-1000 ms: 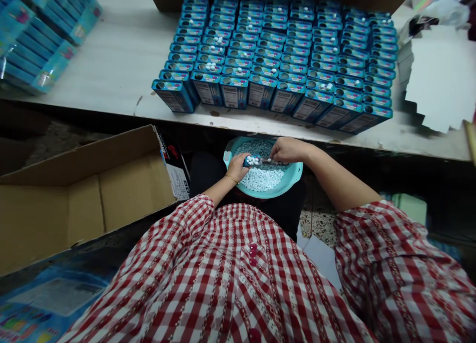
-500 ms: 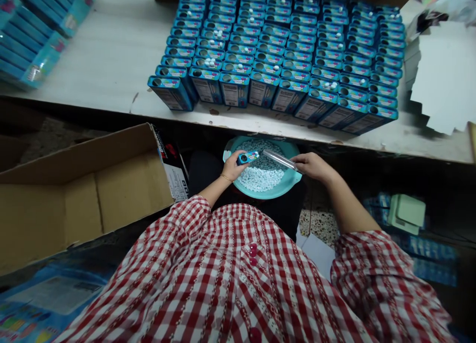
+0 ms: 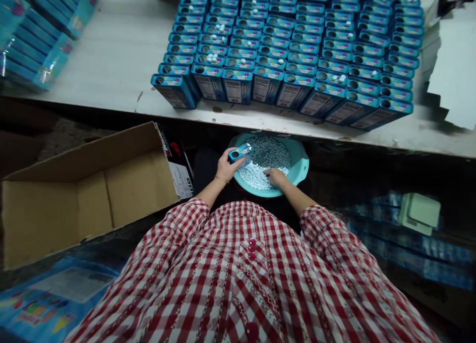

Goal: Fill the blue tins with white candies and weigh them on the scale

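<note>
My left hand (image 3: 223, 167) grips a small blue candy tin (image 3: 241, 153), tilted over the left side of a turquoise basin (image 3: 302, 168). A dark round opening shows at one end of its top, and a few white pieces lie at the other. Small white candies (image 3: 256, 177) fill much of the basin. My right hand (image 3: 276, 177) is down among them with its fingers closed round the clear scoop. The scoop's blade is hardly visible against the candies and near the tin's lower side.
Rows of blue tins (image 3: 275, 73) stand on the white table (image 3: 122, 50) ahead, some with white candies on top. More blue packs (image 3: 44, 45) lie far left. An open cardboard box (image 3: 92, 199) is at my left; a pale green device (image 3: 419, 211) is at right.
My right hand has moved left and down into the candies with the scoop. My left hand has shifted slightly left, with the tin tilted more. The view has shifted a little.
</note>
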Demonstrator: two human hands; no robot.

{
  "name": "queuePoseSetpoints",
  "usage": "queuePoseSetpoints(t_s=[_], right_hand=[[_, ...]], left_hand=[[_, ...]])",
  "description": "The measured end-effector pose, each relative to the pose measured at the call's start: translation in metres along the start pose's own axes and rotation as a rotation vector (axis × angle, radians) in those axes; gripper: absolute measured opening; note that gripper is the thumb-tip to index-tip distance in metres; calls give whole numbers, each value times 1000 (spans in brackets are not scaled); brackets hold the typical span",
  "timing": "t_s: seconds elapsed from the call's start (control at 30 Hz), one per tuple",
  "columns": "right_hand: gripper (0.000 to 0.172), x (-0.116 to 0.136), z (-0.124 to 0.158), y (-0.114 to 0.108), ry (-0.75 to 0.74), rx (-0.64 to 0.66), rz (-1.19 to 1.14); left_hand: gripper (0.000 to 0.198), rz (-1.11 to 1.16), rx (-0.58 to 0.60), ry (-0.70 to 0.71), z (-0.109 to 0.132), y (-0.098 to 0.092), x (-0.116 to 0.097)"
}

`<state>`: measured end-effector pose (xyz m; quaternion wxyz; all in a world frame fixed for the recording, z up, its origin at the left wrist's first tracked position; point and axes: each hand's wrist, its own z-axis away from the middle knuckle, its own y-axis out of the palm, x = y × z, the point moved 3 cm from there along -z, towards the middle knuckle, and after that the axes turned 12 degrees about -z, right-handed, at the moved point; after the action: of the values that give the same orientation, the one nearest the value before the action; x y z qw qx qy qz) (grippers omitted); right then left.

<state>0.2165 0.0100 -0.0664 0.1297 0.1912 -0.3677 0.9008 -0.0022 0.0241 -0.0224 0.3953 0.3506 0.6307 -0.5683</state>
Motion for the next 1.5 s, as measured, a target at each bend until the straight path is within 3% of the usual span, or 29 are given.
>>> queuePoseSetpoints(t_s=[0.13,0.3,0.5,0.6,0.73,0.93,1.03,1.13,1.23,1.3,1.4,1.5], right_hand=[[38,-13,3,-14,-11,29,-109],[42,-17,31,-50,-23,0,-282],[42,6,73,-106,-120,-22,-505],[37,33,85,-127,-168,7,-412],[32,71,91,-147,-163,49,-97],[29,120,90,-158,-113,82,230],[28,131,94,-160,-138,62,331],[26,116,102,-166,-196,21,299],[26,74,99,-163,-182,-46,130],[28,42,84,-147,-97,-108,76],[32,11,51,-100,95,-155,190],[37,10,25,-44,128,-128,262]], left_hand=[[44,10,-41,-31,-4,-8,4],[43,-17,-65,-3,-9,-15,0],[38,-127,27,51,-10,2,-10],[37,-204,103,105,-10,15,-14],[37,-267,148,166,-8,28,-17],[37,-302,181,204,-7,34,-16],[37,-289,170,195,-7,34,-14],[36,-235,133,172,-7,28,-12],[36,-157,83,143,-5,16,-11],[36,-120,59,116,-3,7,-10],[37,-84,34,89,2,-1,-8],[39,-56,24,80,4,-2,-7]])
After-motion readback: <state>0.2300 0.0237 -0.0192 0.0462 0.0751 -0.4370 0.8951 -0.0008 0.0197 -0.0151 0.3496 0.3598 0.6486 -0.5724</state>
